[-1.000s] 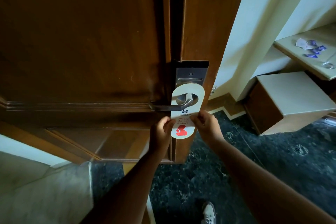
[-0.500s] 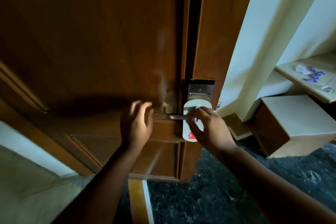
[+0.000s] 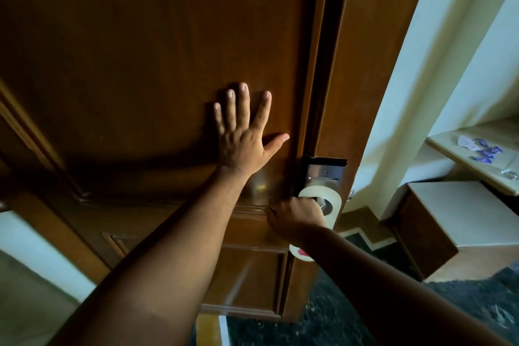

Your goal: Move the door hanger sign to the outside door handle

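A white door hanger sign (image 3: pixel 334 206) with a red figure near its foot hangs by its loop on the metal door handle (image 3: pixel 324 206), below a steel lock plate (image 3: pixel 324 175). My right hand (image 3: pixel 295 218) is closed around the handle lever and covers the middle of the sign. My left hand (image 3: pixel 244 135) lies flat on the brown wooden door (image 3: pixel 140 64) with fingers spread, up and left of the handle.
The door's edge (image 3: pixel 320 93) stands beside a second wooden panel (image 3: pixel 373 64). To the right are a pale wall (image 3: pixel 421 93), a low wooden box (image 3: pixel 449 222) and a shelf (image 3: pixel 460 157) with small blue items. The floor (image 3: pixel 337 317) is dark.
Both hands let go of the sign's lower end. My left hand rose and flattened on the door. My right hand moved up onto the handle lever.
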Tool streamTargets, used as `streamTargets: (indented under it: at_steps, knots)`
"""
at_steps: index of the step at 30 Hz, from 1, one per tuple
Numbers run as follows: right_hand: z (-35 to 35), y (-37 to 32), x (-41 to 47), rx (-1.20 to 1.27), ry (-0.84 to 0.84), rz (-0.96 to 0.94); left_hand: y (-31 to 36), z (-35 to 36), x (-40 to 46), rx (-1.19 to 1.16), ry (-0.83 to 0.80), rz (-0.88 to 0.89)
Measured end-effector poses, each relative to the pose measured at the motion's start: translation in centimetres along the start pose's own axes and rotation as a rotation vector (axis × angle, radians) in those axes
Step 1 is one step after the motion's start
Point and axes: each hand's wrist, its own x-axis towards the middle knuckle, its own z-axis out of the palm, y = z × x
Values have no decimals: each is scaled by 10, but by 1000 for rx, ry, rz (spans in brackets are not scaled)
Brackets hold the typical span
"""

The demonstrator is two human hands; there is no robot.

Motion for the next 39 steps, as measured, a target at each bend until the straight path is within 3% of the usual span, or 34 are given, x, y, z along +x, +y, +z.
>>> streamTargets:
  at_steps: [5,10,14,22,32,35,39]
  knots:
    - [2,1,4,-69,21,15,-1,10,1,-9,54,15]
    - [10,-4,-4,51,-11,44,0,1,-7,-21,-21,1]
    - [1,-12,-15,52,-94,-49,1,-19,-13,-30,-75,-15]
    - [-24,-40,-65,96,-230,-172,7,-79,-41,-2,-146,-55]
    - [-64,-98,-140,205,-309,-330,6,-187,-98,-42,-354,-159]
    - [-77,-122,-162,324,-340,-308,1,-222,-115,-57,-417,-187]
    - [-106,-163,-201,731,-323,-255,-13,-280,-131,58,-364,-230]
